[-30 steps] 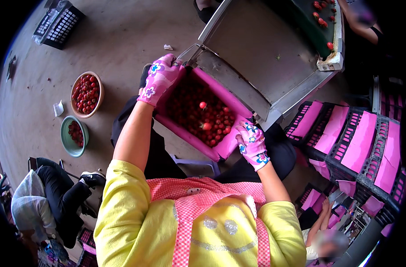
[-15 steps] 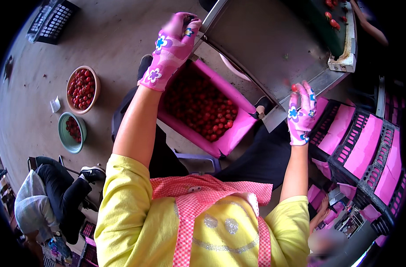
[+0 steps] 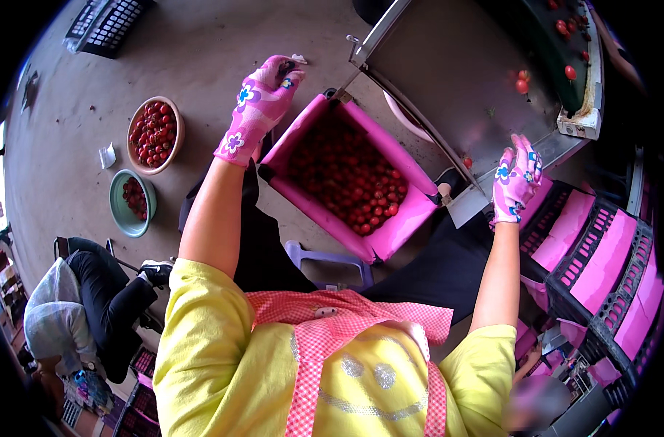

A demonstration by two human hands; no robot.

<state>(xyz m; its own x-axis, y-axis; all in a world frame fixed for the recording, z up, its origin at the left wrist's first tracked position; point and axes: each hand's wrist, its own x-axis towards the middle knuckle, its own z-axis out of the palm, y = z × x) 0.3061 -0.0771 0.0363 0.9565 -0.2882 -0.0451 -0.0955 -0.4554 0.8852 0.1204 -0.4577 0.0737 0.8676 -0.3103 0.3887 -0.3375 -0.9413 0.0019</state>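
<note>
My left hand (image 3: pixel 257 109), in a pink flowered glove, hangs over the floor left of the metal tray (image 3: pixel 448 69). Its fingers are curled, with a dark patch on them; whether they hold anything is hidden. My right hand (image 3: pixel 517 178), in a matching glove, is at the tray's near right edge, fingers stretched out and no fruit visible in them. A small red tomato (image 3: pixel 467 162) lies in the tray's near corner, left of that hand. Farther up the tray are blurred tomatoes (image 3: pixel 522 85). Between my legs stands a pink-lined crate (image 3: pixel 412 226) holding many small tomatoes (image 3: pixel 368 207).
A dark green belt (image 3: pixel 525 44) carrying tomatoes runs beyond the tray. On the left floor stand an orange bowl (image 3: pixel 180 138) and a green bowl (image 3: pixel 151 193) of tomatoes. Pink-lined black crates (image 3: pixel 587 247) are stacked at right. A person (image 3: pixel 62 306) sits lower left.
My left hand has moved left and nearer, away from the tray's edge. My right hand's fingers have come away from a tomato beside them. The whole view has shifted slightly.
</note>
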